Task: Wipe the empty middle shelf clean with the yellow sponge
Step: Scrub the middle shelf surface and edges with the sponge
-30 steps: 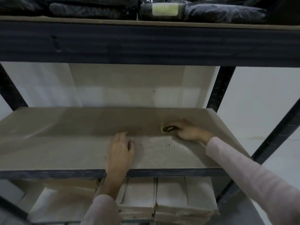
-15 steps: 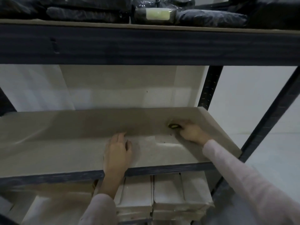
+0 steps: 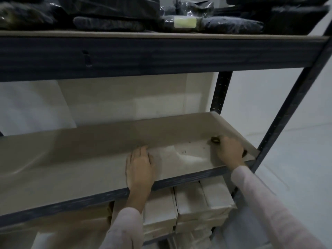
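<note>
A dark metal storage rack (image 3: 221, 90) is viewed from in front and slightly above, in dim light. The middle shelf (image 3: 71, 168), a bare pale board, is shown across the centre of the view, with nothing stored on it. The left hand (image 3: 140, 166) is laid flat on the board near its front edge, palm down, fingers straight and close together. It is judged to be placed there as a brace, so that the body is steadied while the other arm is stretched out. The right hand (image 3: 230, 151) is extended to the far right end of the shelf, near the corner. Its fingers are curled down over the yellow sponge (image 3: 214, 140), which is pressed against the board. Only a small dull-yellow edge of the sponge is seen, poking out past the fingertips; the rest is hidden beneath the hand. The two hands are held well apart. Between them a lighter, smeared patch and a few dark specks (image 3: 184, 151) are seen on the board. From this the wiping is judged to be under way at the right end, with the long left stretch possibly not yet covered. Above, dark plastic-wrapped bundles (image 3: 231, 26) are stacked on the top shelf (image 3: 161, 35). Below, pale boxes (image 3: 188, 203) are packed side by side.
</note>
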